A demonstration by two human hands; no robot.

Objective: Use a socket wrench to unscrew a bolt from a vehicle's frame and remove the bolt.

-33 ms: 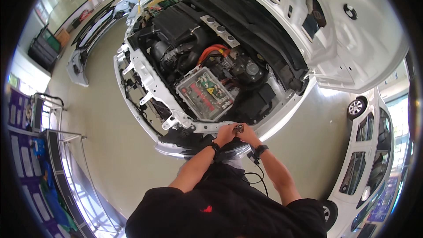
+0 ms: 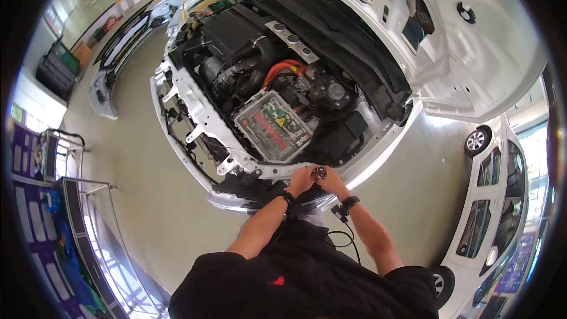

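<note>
My left hand point(image 2: 302, 181) and my right hand point(image 2: 332, 182) meet just above the front right edge of a white car's engine bay. Between them they hold a small dark cylindrical part point(image 2: 321, 172) with a round end facing up; its exact kind is too small to make out. The fingers of both hands are curled in on it. Beyond the hands lies a clear-covered box point(image 2: 274, 127) with green circuit boards, red strips and a yellow warning triangle. The car's white front frame point(image 2: 204, 119) runs to the left of it.
A black engine cover point(image 2: 227, 26) and orange cables point(image 2: 286, 68) fill the bay. The white hood point(image 2: 478, 59) stands raised at the right. A removed bumper point(image 2: 105, 80) lies on the floor at left, near a metal cart point(image 2: 88, 184). Another white car point(image 2: 490, 189) stands at right.
The view has shifted very slightly. Both hands keep their place on the small dark part, which seems turned a little.
</note>
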